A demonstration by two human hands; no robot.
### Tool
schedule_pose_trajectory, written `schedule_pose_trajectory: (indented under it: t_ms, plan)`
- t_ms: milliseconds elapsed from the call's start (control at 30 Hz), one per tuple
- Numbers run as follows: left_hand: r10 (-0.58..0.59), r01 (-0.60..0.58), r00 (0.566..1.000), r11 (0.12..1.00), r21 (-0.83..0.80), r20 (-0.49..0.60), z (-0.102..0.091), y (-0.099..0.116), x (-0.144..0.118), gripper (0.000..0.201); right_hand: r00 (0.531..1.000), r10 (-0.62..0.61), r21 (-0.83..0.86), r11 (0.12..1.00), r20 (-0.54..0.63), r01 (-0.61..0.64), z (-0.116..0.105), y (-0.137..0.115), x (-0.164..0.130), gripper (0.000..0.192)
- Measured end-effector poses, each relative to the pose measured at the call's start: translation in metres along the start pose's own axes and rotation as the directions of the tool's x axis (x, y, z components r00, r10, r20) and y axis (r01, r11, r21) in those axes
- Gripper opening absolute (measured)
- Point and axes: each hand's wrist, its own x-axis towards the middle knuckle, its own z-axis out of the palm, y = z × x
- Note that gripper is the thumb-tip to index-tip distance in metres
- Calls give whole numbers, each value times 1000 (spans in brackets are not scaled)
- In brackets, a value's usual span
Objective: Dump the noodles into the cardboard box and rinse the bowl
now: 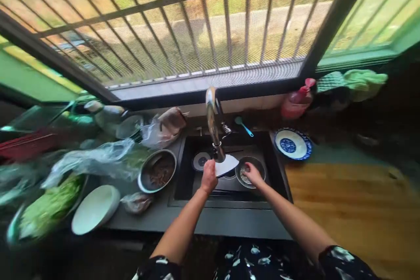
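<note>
My left hand [209, 176] grips a white plate [227, 166] by its near left edge, and the plate is tilted under the faucet [212, 118]. My right hand [253, 175] reaches into a round metal bowl [262, 167] in the right part of the dark sink [179, 183]. Its fingers are drawn together at something pale in the bowl, too small to make out. A second plate, white with a blue pattern [199, 161], lies in the sink at the left, behind my left hand.
Left of the sink stand a pot with brown contents [160, 173], a white bowl [96, 210], leafy greens [52, 208] and plastic bags [95, 159]. A blue-rimmed plate [293, 143], a wooden board [348, 210] and a red bottle [295, 104] are at the right. A turquoise brush [244, 127] lies behind.
</note>
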Motion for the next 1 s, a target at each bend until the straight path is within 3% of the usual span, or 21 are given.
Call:
schedule_pose_trajectory:
  t_ms: [33, 100, 200, 400, 467, 600, 733, 800, 833, 867, 900, 967, 1000]
  plan:
    - [53, -55, 998, 997, 62, 37, -4, -1, -2, 47, 993, -116, -118, 986, 2, 115, -3, -1, 1, 50]
    - [95, -102, 993, 988, 116, 66, -7, -4, -3, 49, 942, -332, -366, 871, 49, 327, -8, -5, 4, 52]
    - [91, -97, 994, 990, 98, 60, -3, -3, -1, 45, 880, -454, -566, 694, 137, 446, -15, -18, 10, 44]
    - [73, -71, 997, 986, -152, 5, 21, 8, 9, 37, 874, -469, -662, 617, 125, 426, -25, -57, 25, 41]
    - [70, -65, 997, 984, -166, 28, 24, 9, 9, 39, 846, -483, -686, 538, 225, 490, -28, -65, 23, 50]
    - [131, -124, 990, 985, -121, 59, 18, 4, 1, 49, 742, -412, -705, 274, 529, 654, -28, -72, 2, 70]
    - [153, -138, 981, 983, -121, 121, 16, 2, 4, 48, 776, -345, -793, 127, 528, 596, -19, -77, -13, 55]
    - [38, -29, 990, 997, -65, 137, 21, 2, 11, 49, 807, -315, -834, 76, 500, 547, -18, -79, -12, 51]
    - [-75, 77, 988, 997, -7, 137, 25, 2, 15, 51, 828, -298, -859, 49, 475, 510, -19, -79, -11, 51]
    - [-225, 219, 962, 974, 55, 154, 31, 1, 18, 52, 855, -285, -889, 24, 433, 458, -21, -78, -9, 51]
    - [-388, 372, 901, 921, 113, 193, 37, 1, 21, 51, 885, -276, -920, 7, 374, 391, -23, -77, -8, 52]
    - [-628, 597, 706, 777, 201, 328, 54, 0, 22, 45, 932, -273, -968, 6, 240, 251, -27, -73, -7, 52]
    - [-675, 650, 615, 727, 222, 408, 64, 1, 22, 41, 941, -283, -980, 16, 185, 197, -29, -71, -8, 51]
